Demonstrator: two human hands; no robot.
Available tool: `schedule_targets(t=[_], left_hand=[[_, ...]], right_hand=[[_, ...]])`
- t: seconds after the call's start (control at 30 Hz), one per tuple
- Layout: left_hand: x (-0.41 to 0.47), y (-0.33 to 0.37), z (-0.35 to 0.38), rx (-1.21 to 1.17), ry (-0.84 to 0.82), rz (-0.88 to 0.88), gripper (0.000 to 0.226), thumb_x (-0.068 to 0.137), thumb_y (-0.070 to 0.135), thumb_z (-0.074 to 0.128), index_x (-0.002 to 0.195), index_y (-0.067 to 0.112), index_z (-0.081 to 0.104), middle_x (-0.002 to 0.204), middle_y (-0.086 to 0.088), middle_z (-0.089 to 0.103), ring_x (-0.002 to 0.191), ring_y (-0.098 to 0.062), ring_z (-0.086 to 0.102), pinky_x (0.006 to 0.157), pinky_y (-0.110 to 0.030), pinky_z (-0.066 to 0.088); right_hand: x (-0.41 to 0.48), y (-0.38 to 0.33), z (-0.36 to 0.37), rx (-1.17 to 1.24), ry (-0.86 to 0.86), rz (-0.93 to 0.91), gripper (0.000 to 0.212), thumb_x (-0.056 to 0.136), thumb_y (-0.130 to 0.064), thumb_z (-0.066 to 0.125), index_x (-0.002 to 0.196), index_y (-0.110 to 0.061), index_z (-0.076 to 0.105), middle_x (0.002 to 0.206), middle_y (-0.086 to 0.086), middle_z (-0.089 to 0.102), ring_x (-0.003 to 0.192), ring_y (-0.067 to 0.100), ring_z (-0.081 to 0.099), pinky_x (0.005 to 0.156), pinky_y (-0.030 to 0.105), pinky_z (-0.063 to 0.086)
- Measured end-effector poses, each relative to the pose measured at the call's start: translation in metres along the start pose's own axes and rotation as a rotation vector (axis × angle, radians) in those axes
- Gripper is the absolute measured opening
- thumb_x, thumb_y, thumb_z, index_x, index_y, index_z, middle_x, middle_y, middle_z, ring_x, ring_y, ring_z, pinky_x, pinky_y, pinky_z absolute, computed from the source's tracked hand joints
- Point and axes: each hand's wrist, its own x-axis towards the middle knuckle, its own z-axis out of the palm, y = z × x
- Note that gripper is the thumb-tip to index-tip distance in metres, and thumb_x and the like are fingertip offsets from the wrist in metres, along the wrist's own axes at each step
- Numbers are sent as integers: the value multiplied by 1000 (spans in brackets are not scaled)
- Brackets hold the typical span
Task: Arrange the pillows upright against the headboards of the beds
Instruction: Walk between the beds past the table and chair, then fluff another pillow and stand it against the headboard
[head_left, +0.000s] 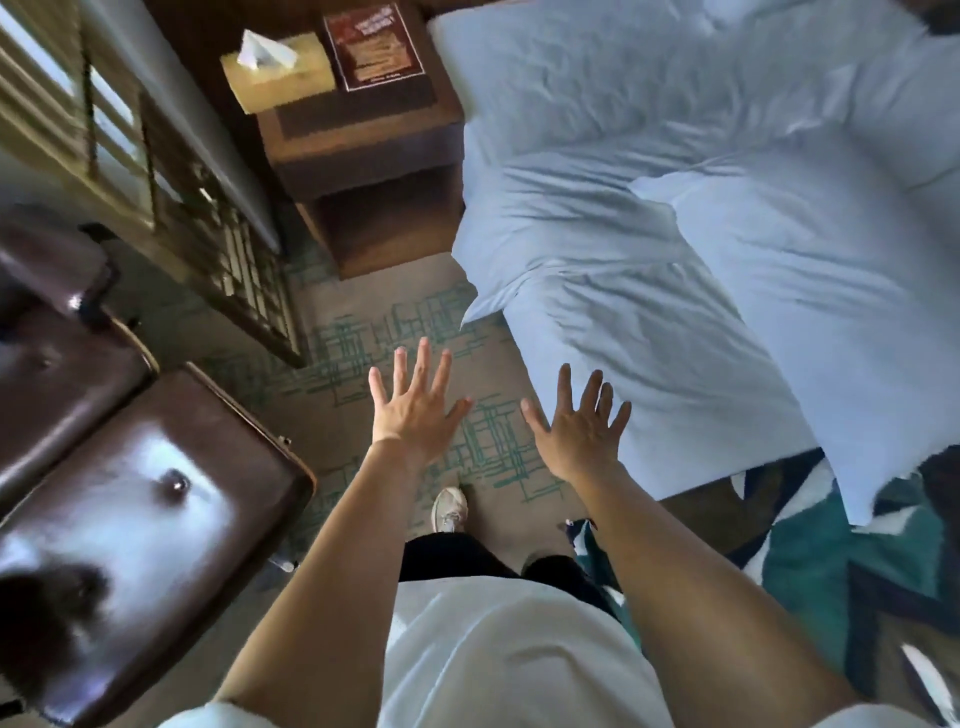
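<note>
You wear a loose white short-sleeved T-shirt (509, 649), its sleeve hems just showing at the bottom edge. Your forearms are bare down to your left hand (415, 410) and right hand (576, 436). Below the shirt is a black leg garment (447, 558), and on one foot a pale lace-up trainer (450, 509).

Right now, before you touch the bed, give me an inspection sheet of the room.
Surface: bed white, rumpled, unmade.
Job's things: what looks like a pillow lies flat at the head end; headboard not clearly visible.
Clutter: tissue box and booklet on nightstand.
Hands: left hand and right hand open, fingers spread, holding nothing.
Cables: nothing seen.
Surroundings: leather chairs, window blinds, patterned carpet.
</note>
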Motion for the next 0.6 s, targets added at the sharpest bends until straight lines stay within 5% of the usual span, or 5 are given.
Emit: schedule_targets(t=[0.23,0.6], left_hand=[[92,8,-53,106,-1,130,75,100,67,16,160,31,-10,167,1,-24,154,-31,-19,122,-63,-7],[237,154,-86,219,-25,411,76,98,71,8,161,32,-12,166,2,-27,155,-31,-18,122,-63,-6]], right_hand=[[58,13,-36,104,-10,215,83,98,-73,12,163,-27,-8,169,20,-11,157,36,-6,122,58,-9],[158,98,-77,232,27,434,83,97,-74,10,163,-28,-9,169,20,-12,157,36,-6,121,58,-11]])
